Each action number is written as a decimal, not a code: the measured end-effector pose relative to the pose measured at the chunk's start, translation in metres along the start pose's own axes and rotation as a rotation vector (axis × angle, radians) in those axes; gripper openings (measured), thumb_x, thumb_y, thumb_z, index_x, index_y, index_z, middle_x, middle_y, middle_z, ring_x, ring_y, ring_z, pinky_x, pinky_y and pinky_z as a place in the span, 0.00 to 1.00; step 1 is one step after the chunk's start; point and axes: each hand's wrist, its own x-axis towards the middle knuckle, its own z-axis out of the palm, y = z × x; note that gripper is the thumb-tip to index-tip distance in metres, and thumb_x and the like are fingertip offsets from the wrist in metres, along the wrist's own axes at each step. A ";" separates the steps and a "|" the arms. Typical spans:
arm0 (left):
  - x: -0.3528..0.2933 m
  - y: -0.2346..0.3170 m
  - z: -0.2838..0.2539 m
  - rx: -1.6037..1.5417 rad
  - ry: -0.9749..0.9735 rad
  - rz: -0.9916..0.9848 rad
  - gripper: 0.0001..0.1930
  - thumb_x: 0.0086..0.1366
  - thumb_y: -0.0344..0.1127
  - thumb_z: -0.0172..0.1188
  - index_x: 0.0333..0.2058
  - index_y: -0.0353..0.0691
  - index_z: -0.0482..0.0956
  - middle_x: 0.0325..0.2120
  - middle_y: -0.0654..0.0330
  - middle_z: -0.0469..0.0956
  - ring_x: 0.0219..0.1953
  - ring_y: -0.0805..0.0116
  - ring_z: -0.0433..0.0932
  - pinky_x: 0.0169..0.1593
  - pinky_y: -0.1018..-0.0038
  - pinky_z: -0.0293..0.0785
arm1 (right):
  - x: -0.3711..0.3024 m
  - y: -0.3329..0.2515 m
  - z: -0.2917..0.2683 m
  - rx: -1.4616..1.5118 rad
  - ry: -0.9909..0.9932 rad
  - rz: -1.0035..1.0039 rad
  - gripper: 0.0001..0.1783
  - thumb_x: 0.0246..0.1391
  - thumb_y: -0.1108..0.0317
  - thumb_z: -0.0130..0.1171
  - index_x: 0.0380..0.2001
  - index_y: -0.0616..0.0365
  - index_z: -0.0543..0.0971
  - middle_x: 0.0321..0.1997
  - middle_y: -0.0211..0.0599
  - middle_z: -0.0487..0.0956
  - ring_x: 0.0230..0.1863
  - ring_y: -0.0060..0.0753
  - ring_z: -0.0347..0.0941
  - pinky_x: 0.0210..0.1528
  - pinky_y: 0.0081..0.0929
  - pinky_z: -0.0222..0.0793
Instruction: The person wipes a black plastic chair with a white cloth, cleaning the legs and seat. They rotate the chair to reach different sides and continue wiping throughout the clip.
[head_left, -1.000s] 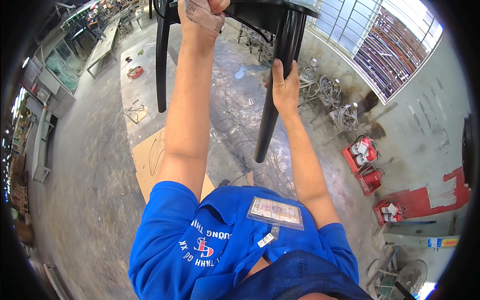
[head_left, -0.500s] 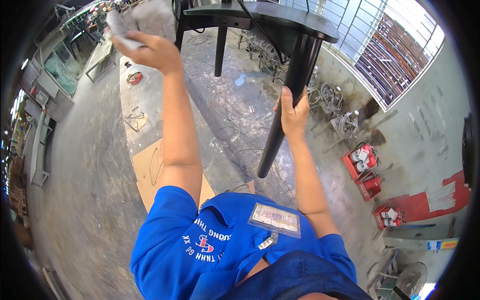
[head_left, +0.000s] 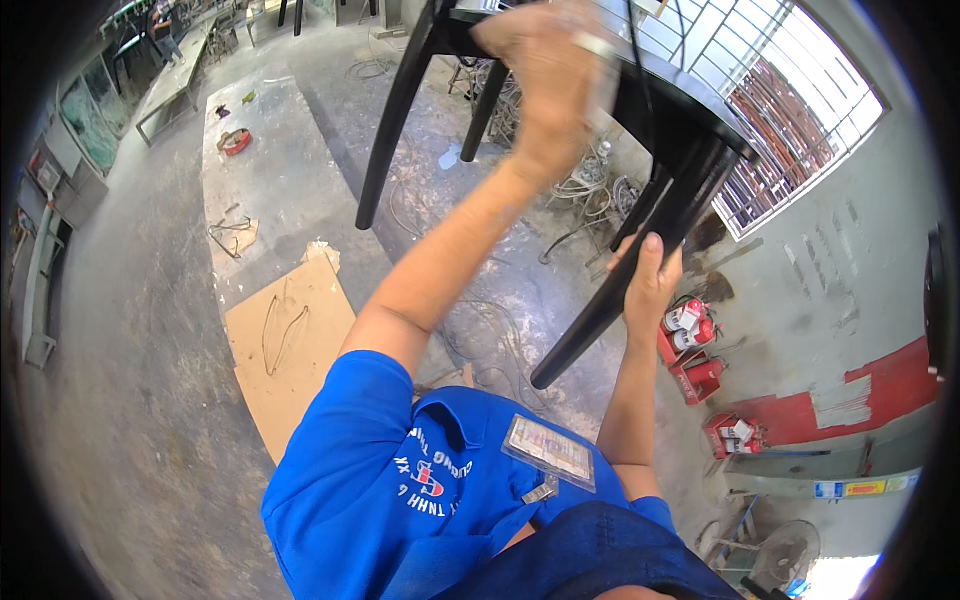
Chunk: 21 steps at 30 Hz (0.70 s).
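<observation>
A black chair hangs in front of me at the top, tilted, with its legs pointing down; a dark cord runs up past it. My right hand is wrapped round its nearest leg, about halfway along. At the underside of the seat, my left hand is closed on a pale grey cloth, smeared by motion. The hand and cloth hide part of the seat frame, and whether the cloth touches the wood is hard to tell.
A cardboard sheet with bent wire on it lies on the floor at left, near a red round container. Coiled cables stand by the right wall. Red fire extinguishers are beside it, below a barred window.
My left hand with the cloth has swung right, from beside the chair to its underside. The chair has turned and shifted right, my right hand still on the leg.
</observation>
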 end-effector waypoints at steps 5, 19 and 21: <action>0.002 -0.071 -0.036 0.658 -0.007 0.113 0.26 0.55 0.17 0.46 0.56 0.32 0.64 0.51 0.43 0.69 0.56 0.42 0.64 0.62 0.60 0.54 | 0.000 0.001 0.000 -0.080 0.002 -0.020 0.19 0.63 0.54 0.47 0.39 0.62 0.67 0.21 0.34 0.72 0.18 0.24 0.70 0.22 0.21 0.65; 0.017 -0.073 -0.050 0.695 -0.029 0.011 0.24 0.62 0.24 0.47 0.58 0.29 0.61 0.51 0.42 0.66 0.53 0.44 0.64 0.58 0.59 0.57 | 0.007 0.016 0.020 -0.118 0.070 -0.053 0.24 0.62 0.48 0.47 0.38 0.62 0.66 0.21 0.36 0.72 0.18 0.27 0.70 0.20 0.22 0.65; 0.019 -0.062 -0.038 0.336 -0.085 0.307 0.22 0.61 0.26 0.50 0.55 0.31 0.64 0.47 0.45 0.67 0.50 0.42 0.64 0.54 0.52 0.57 | 0.008 0.018 0.029 -0.060 0.076 -0.057 0.22 0.62 0.50 0.49 0.38 0.62 0.67 0.21 0.36 0.72 0.18 0.26 0.70 0.21 0.21 0.65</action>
